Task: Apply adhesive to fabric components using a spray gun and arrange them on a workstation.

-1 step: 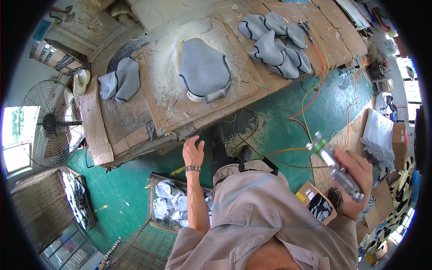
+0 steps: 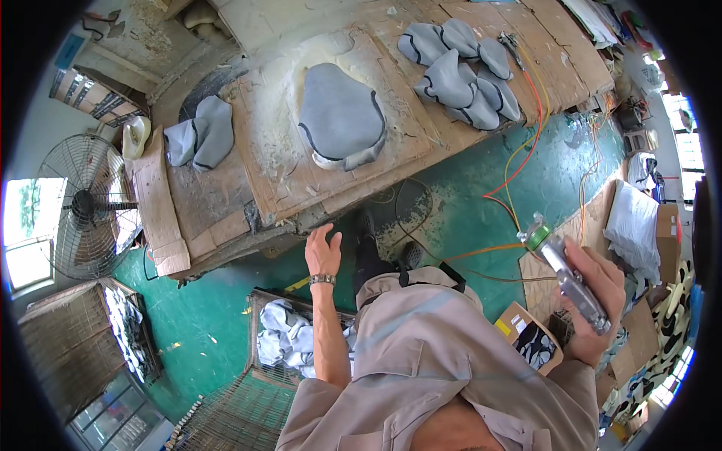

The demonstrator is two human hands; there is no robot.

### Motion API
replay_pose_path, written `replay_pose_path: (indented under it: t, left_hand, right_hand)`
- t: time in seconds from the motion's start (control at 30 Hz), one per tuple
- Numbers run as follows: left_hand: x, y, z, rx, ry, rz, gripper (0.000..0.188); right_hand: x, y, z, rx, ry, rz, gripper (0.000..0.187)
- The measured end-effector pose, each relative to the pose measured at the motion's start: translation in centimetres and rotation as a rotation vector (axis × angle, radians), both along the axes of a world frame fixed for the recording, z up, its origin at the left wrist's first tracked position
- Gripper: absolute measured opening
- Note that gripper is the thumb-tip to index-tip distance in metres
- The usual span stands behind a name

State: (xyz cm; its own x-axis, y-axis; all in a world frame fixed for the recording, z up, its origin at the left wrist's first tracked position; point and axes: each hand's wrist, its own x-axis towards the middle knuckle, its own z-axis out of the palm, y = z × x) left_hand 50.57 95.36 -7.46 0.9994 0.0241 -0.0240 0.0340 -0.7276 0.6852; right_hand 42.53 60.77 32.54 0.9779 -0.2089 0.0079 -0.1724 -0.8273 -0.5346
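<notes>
My right hand (image 2: pixel 598 282) is wrapped round a silver metal hand tool (image 2: pixel 560 263) with a green collar, held out over the floor at the right; an orange hose runs toward it. My left hand (image 2: pixel 323 253) hangs open near the worktable's (image 2: pixel 331 201) front edge, fingers apart, touching nothing that I can see. A grey piece of fabric with black edging (image 2: pixel 342 109) lies over a rounded form on a dusty board in the middle of the table. Its near end shows a pale rim.
More grey pieces (image 2: pixel 459 79) lie at the table's right, beside a metal tool (image 2: pixel 510 43) with red and yellow hoses. Two more pieces (image 2: pixel 203 135) rest at the left. A large fan (image 2: pixel 86 203), a wire cage (image 2: pixel 233 406) with fabric and a carton (image 2: pixel 530 338) stand around me.
My right hand has shifted very slightly, and the metal tool in it has moved a little to the right and tilted. My left hand is almost still.
</notes>
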Motion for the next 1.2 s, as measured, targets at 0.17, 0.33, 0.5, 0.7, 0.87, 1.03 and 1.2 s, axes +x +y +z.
replay_pose_path:
  t: [0.17, 0.33, 0.5, 0.7, 0.87, 1.03, 1.2]
  left_hand:
    - [1.3, -1.0, 0.5, -0.033, -0.063, -0.010, 0.026]
    - [8.1, -2.6, 3.7, 0.025, -0.384, -0.023, 0.022]
    - [10.8, -6.9, 15.5, -0.169, -0.485, -0.098, 0.019]
    - [3.4, -17.1, 26.9, -0.564, -0.634, -0.649, 0.036]
    - [3.3, -19.9, 27.7, -0.487, -0.554, -0.943, 0.043]
    - [3.6, -19.7, 26.4, -0.403, -0.558, -0.983, 0.035]
    - [3.9, -19.1, 25.1, -0.435, -0.620, -0.999, 0.028]
  right_hand:
    - [-1.4, -2.8, -0.6, 0.160, 0.201, 0.239, 0.056]
    - [-2.2, -2.3, -0.5, 0.115, 0.067, 0.087, 0.052]
    - [-0.8, -2.7, -3.5, 0.465, 0.000, 0.025, 0.057]
    - [1.7, -3.1, -11.7, 0.796, 0.004, 0.004, 0.052]
    - [2.4, -1.5, -13.2, 0.582, 0.027, 0.118, 0.059]
    - [2.6, -1.0, -14.7, 0.501, -0.050, 0.224, 0.065]
    - [3.4, -0.4, -14.8, 0.568, 0.052, 0.230, 0.051]
